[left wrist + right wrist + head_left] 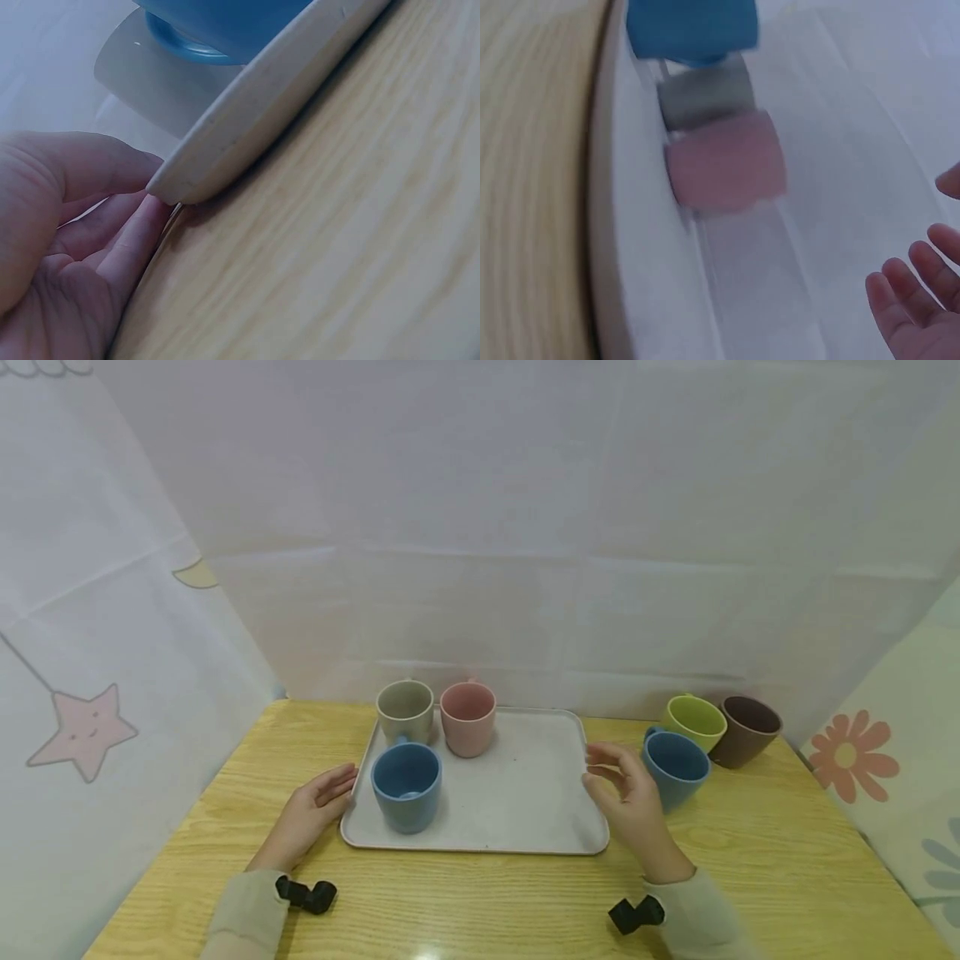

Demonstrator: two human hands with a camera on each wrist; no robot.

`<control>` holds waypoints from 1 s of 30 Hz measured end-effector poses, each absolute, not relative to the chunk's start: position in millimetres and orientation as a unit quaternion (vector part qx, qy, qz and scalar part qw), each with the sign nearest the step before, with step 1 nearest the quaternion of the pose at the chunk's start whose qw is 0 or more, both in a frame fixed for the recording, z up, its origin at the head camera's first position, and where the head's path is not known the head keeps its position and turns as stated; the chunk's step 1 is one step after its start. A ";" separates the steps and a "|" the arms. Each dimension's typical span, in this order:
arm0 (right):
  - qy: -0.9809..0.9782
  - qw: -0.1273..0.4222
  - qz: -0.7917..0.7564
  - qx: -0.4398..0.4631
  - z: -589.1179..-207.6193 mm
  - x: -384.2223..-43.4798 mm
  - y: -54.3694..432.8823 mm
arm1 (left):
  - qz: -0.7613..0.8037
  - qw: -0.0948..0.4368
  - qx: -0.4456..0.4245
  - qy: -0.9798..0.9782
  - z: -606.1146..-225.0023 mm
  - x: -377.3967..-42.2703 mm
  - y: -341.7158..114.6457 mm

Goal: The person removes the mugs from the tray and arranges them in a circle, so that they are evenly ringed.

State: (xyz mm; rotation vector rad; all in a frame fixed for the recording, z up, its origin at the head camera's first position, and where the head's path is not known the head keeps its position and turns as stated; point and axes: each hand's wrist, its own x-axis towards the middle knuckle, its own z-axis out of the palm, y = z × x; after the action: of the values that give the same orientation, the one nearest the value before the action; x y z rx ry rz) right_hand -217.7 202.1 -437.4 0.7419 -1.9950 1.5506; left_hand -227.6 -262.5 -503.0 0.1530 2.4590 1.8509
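A pale rectangular tray [525, 793] lies on the table, bearing a blue mug [408, 802] at its front left. Behind it on the tray are a grey mug [405, 718] and a pink mug [469, 731]. My left hand [307, 814] is at the tray's left edge; the left wrist view has its fingertips [142, 169] above and below the rim, pinching it. Beside the right edge, my right hand [632, 806] is held with fingers spread and relaxed, nothing between them. Its fingers [904, 289] also show apart from the tray in the right wrist view.
Close to the right hand stands a second blue mug [675, 777], with a green mug [693, 722] and a brown mug [742, 735] behind it. White cloth [480, 568] hangs along the back of the wooden table [450, 902], with printed cloths at both sides.
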 end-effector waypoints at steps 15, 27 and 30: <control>-0.766 -0.013 0.571 0.295 -452.4 -234.8 90.4 | 0.610 0.033 0.048 0.790 -501.0 -227.4 -262.3; -0.727 -0.096 0.619 0.282 -457.6 -248.3 40.0 | 0.615 0.033 0.057 0.786 -500.4 -225.9 -262.0; -0.724 -0.106 0.627 0.268 -456.7 -249.0 32.2 | 0.616 0.032 0.056 0.785 -500.0 -225.7 -261.9</control>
State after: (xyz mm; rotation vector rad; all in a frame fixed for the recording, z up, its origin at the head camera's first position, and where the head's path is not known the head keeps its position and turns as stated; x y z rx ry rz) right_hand -249.0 32.2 -456.7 0.9027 -2.4410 2.1157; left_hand -225.7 -261.9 -500.0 0.1716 2.4167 1.8966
